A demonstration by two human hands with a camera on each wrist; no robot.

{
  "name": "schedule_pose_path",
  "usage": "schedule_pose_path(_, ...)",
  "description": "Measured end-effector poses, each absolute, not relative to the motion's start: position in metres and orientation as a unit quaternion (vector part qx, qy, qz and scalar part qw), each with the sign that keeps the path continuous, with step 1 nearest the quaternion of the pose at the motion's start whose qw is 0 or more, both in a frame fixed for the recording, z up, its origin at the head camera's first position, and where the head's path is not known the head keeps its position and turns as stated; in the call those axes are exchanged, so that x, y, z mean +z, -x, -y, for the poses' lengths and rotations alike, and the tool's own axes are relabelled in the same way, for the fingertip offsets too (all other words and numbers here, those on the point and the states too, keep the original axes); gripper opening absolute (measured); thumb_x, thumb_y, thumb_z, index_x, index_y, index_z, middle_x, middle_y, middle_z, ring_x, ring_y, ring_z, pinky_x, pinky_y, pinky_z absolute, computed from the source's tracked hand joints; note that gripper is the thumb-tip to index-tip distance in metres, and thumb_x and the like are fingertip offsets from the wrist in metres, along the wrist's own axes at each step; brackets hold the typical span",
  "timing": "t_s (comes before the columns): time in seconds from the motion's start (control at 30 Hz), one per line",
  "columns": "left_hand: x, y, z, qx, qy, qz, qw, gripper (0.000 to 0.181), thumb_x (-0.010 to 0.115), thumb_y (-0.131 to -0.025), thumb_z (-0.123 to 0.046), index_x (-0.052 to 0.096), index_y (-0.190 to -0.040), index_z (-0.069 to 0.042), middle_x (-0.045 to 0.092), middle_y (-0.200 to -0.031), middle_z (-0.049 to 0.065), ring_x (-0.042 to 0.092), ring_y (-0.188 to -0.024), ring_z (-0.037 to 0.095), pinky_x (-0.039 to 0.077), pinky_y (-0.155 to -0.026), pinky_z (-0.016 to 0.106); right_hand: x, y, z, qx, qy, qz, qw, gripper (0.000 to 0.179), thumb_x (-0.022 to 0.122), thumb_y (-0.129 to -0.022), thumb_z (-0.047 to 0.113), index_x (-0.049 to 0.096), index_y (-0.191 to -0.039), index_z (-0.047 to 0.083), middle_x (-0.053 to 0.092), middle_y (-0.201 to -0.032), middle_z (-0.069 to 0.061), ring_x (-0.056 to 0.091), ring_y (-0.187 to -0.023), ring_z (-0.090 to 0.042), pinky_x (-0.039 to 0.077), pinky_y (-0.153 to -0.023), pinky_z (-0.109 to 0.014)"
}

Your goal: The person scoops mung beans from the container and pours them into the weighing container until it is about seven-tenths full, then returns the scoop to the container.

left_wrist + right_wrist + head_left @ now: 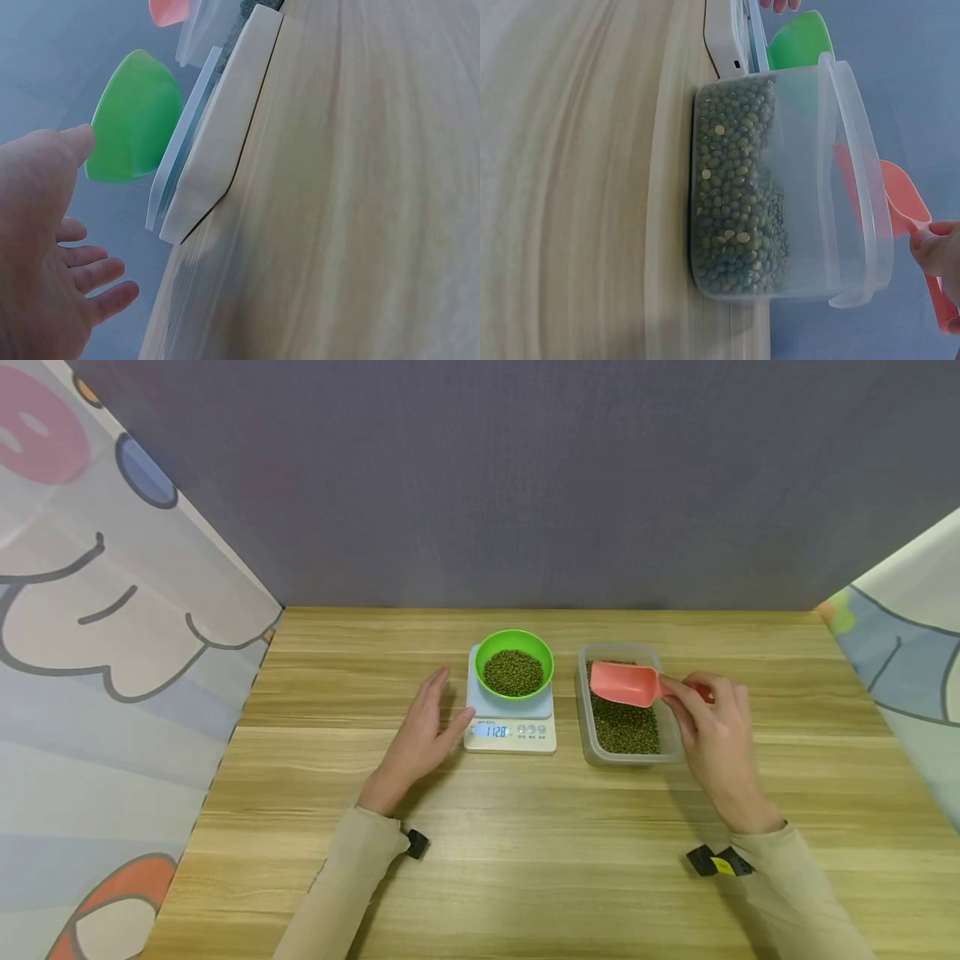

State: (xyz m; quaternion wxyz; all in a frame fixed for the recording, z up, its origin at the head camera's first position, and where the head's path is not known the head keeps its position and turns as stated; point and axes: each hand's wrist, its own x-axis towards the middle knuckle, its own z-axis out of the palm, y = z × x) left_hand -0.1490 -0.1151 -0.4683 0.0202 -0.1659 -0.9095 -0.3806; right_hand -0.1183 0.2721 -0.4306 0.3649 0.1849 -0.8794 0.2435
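On a white kitchen scale [510,737] sits a green bowl [513,641] holding mung beans [513,673]; the lit display reads 112.8. Beside the scale's left edge is my left hand [422,731], fingers extended, thumb pointing toward the display. In the left wrist view that hand [45,240] is empty, its thumb overlapping the bowl [139,120]. My right hand [716,739] grips the handle of a pink scoop [625,683] above a clear plastic container [588,743] part-filled with mung beans. No beans show in the scoop. The right wrist view shows the scoop [904,195] at the container's rim.
Scale and container stand side by side on a wood-grain table [525,860]. A grey partition [525,485] rises along the table's back edge. Cartoon-printed sheets [97,735] flank both sides. Each wrist wears a small black device [718,861].
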Motion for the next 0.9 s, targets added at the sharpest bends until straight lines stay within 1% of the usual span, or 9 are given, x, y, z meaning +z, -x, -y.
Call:
schedule_pose_path(0.13, -0.469, 0.148, 0.116, -0.382, 0.165, 0.909, 0.02, 0.081, 0.051, -0.106, -0.048, 0.02, -0.162, 0.002, 0.025, -0.167, 0.023, 0.026, -0.154, 0.036, 0.024, -0.127, 0.052, -0.433, 0.118, -0.275, 0.241, -0.184, 0.88, 0.365, 0.036, 0.08, -0.076, -0.013, 0.076, -0.11, -0.004, 0.061, -0.104, -0.028, 0.048, -0.086, -0.045, 0.025, -0.08, -0.03)
schedule_pose_path(0.2, -0.469, 0.148, 0.116, -0.384, 0.163, 0.909, 0.02, 0.081, 0.052, -0.106, -0.047, 0.02, -0.161, 0.002, 0.026, -0.166, 0.023, 0.027, -0.154, 0.036, 0.024, -0.127, 0.051, -0.434, 0.118, -0.276, 0.241, -0.185, 0.88, 0.364, 0.037, 0.081, -0.074, -0.014, 0.076, -0.11, -0.005, 0.061, -0.103, -0.028, 0.048, -0.086, -0.045, 0.025, -0.08, -0.031)
schedule_pose_path(0.3, -0.469, 0.148, 0.117, -0.384, 0.164, 0.908, 0.018, 0.081, 0.052, -0.106, -0.047, 0.02, -0.161, 0.003, 0.025, -0.167, 0.023, 0.026, -0.154, 0.036, 0.024, -0.127, 0.052, -0.436, 0.117, -0.278, 0.238, -0.185, 0.881, 0.363, 0.037, 0.081, -0.075, -0.013, 0.076, -0.111, -0.004, 0.061, -0.103, -0.028, 0.048, -0.086, -0.044, 0.027, -0.078, -0.034)
schedule_pose_path(0.47, -0.469, 0.147, 0.117, -0.384, 0.161, 0.909, 0.015, 0.081, 0.051, -0.106, -0.048, 0.021, -0.162, 0.002, 0.025, -0.167, 0.023, 0.026, -0.154, 0.036, 0.024, -0.127, 0.052, -0.439, 0.115, -0.283, 0.223, -0.191, 0.883, 0.367, 0.033, 0.078, -0.08, -0.01, 0.076, -0.112, -0.003, 0.06, -0.103, -0.028, 0.048, -0.086, -0.047, 0.031, -0.073, -0.046)
schedule_pose_path(0.6, -0.468, 0.147, 0.118, -0.38, 0.162, 0.911, 0.017, 0.081, 0.051, -0.106, -0.049, 0.021, -0.161, 0.003, 0.025, -0.166, 0.024, 0.027, -0.154, 0.037, 0.024, -0.127, 0.053, -0.439, 0.113, -0.287, 0.189, -0.197, 0.888, 0.371, 0.026, 0.074, -0.086, -0.002, 0.076, -0.112, -0.001, 0.061, -0.105, -0.028, 0.05, -0.086, -0.049, 0.031, -0.068, -0.048)
schedule_pose_path(0.7, -0.468, 0.147, 0.118, -0.377, 0.162, 0.912, 0.017, 0.082, 0.051, -0.106, -0.049, 0.021, -0.161, 0.003, 0.025, -0.166, 0.024, 0.027, -0.154, 0.038, 0.024, -0.126, 0.054, -0.436, 0.111, -0.289, 0.152, -0.198, 0.895, 0.369, 0.022, 0.071, -0.09, 0.003, 0.075, -0.111, 0.001, 0.064, -0.108, -0.026, 0.054, -0.092, -0.05, 0.033, -0.063, -0.05)
schedule_pose_path(0.8, -0.468, 0.147, 0.118, -0.378, 0.159, 0.912, 0.016, 0.082, 0.051, -0.106, -0.049, 0.021, -0.161, 0.003, 0.026, -0.166, 0.024, 0.027, -0.154, 0.037, 0.024, -0.126, 0.053, -0.431, 0.109, -0.292, 0.107, -0.206, 0.907, 0.352, 0.02, 0.067, -0.093, -0.001, 0.074, -0.112, 0.003, 0.067, -0.109, -0.022, 0.057, -0.1, -0.049, 0.038, -0.063, -0.054)
schedule_pose_path(0.9, -0.468, 0.147, 0.119, -0.381, 0.159, 0.911, 0.016, 0.081, 0.051, -0.106, -0.048, 0.022, -0.161, 0.003, 0.026, -0.166, 0.025, 0.027, -0.154, 0.037, 0.024, -0.127, 0.052, -0.422, 0.106, -0.295, 0.057, -0.228, 0.918, 0.319, 0.032, 0.06, -0.09, -0.011, 0.071, -0.116, 0.003, 0.067, -0.112, -0.02, 0.057, -0.105, -0.046, 0.043, -0.067, -0.055)
